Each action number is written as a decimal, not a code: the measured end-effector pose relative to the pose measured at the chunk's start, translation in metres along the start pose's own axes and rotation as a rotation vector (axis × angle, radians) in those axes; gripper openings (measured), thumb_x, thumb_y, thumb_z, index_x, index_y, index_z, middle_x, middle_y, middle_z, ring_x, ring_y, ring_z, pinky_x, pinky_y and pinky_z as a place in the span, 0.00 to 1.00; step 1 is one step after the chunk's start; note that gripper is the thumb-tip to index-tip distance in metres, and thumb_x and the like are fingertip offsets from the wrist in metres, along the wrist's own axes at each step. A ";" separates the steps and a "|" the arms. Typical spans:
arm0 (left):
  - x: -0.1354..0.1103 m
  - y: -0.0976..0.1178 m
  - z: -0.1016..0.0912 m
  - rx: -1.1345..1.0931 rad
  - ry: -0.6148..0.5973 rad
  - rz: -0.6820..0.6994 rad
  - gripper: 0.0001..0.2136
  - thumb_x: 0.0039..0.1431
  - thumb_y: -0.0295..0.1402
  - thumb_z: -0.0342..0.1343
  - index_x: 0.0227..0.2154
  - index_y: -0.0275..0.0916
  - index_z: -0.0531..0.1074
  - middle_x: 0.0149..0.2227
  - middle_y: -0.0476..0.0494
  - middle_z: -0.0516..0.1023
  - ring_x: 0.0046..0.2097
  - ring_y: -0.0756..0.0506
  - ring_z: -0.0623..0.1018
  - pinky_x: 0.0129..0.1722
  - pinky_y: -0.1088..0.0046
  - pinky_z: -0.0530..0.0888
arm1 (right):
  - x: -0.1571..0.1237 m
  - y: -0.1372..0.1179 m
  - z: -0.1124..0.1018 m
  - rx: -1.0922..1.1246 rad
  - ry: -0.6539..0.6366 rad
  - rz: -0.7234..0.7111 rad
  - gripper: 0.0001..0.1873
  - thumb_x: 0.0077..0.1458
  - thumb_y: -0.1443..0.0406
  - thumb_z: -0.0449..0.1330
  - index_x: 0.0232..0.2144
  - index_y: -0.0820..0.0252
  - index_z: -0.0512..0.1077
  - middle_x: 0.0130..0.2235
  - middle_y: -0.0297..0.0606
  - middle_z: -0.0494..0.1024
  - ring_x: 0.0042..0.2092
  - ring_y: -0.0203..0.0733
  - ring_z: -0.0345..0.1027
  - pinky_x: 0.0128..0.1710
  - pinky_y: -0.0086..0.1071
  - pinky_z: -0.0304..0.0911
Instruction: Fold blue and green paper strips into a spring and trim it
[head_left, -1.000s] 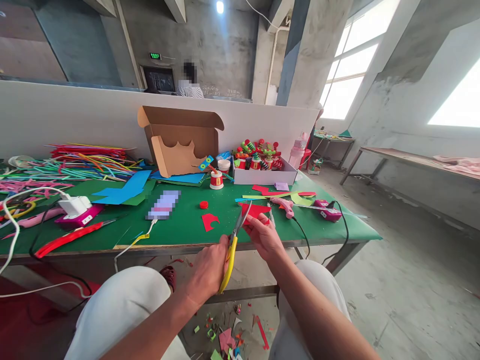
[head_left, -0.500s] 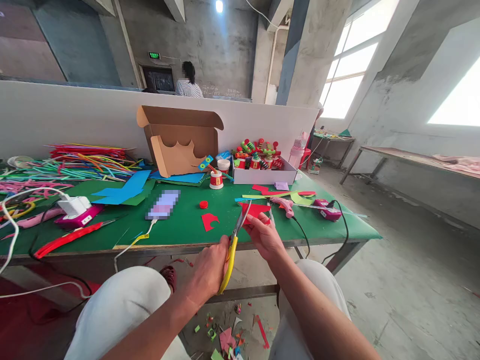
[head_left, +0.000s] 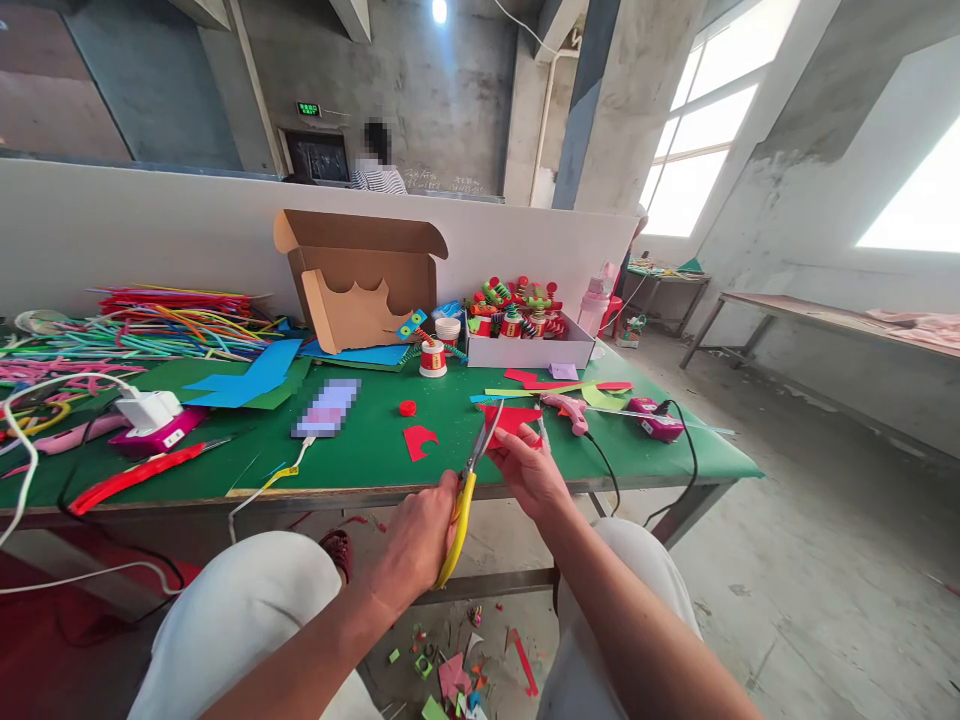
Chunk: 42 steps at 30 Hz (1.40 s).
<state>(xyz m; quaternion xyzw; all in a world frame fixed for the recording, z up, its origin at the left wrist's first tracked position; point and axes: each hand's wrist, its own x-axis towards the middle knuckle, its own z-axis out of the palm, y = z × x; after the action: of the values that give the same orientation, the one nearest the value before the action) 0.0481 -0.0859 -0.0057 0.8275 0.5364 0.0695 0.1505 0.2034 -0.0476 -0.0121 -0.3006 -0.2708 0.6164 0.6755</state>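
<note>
Yellow-handled scissors [head_left: 466,500] are gripped in my left hand [head_left: 420,535], with the blades pointing up and away from me. My right hand [head_left: 531,468] pinches a piece of red paper [head_left: 516,418] between thumb and fingers, right beside the blades. The blades reach the left edge of this paper; whether they are closed through it I cannot tell. To the left on the green table lie a red scrap with a curved cut-out [head_left: 420,443] and a small red disc [head_left: 407,408].
A pink glue gun [head_left: 568,412] and paper strips lie right of my hands. Behind stand a white box [head_left: 529,352] of finished figures, one cup figure [head_left: 433,358] and an open cardboard box [head_left: 360,230]. Pipe cleaners [head_left: 172,325], a phone [head_left: 326,408] and cables occupy the left.
Almost nothing differs. Both hands, the scissors and the red paper keep nearly the same place, and the table items have not moved.
</note>
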 end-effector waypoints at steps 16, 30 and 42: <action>-0.005 0.002 -0.009 0.023 -0.037 0.014 0.09 0.57 0.23 0.47 0.40 0.40 0.60 0.32 0.42 0.78 0.36 0.40 0.79 0.27 0.70 0.59 | 0.001 -0.002 -0.004 -0.032 -0.065 -0.025 0.11 0.39 0.66 0.71 0.24 0.57 0.72 0.28 0.30 0.78 0.30 0.34 0.70 0.39 0.31 0.65; -0.006 0.005 -0.012 0.105 -0.057 0.002 0.09 0.58 0.27 0.44 0.42 0.39 0.60 0.35 0.38 0.79 0.40 0.35 0.80 0.29 0.69 0.65 | 0.002 -0.007 -0.006 0.010 0.000 -0.031 0.13 0.37 0.68 0.72 0.26 0.57 0.70 0.28 0.29 0.79 0.30 0.34 0.70 0.38 0.31 0.68; -0.007 0.007 -0.015 0.124 -0.073 -0.020 0.08 0.61 0.29 0.43 0.43 0.38 0.60 0.35 0.35 0.80 0.40 0.34 0.80 0.31 0.67 0.69 | 0.003 -0.009 -0.007 -0.028 0.003 -0.042 0.13 0.38 0.66 0.71 0.26 0.56 0.71 0.31 0.30 0.80 0.34 0.37 0.72 0.42 0.34 0.67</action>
<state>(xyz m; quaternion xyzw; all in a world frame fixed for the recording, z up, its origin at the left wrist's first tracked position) 0.0472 -0.0922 0.0116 0.8319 0.5420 0.0043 0.1189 0.2151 -0.0459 -0.0106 -0.3049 -0.2848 0.5977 0.6846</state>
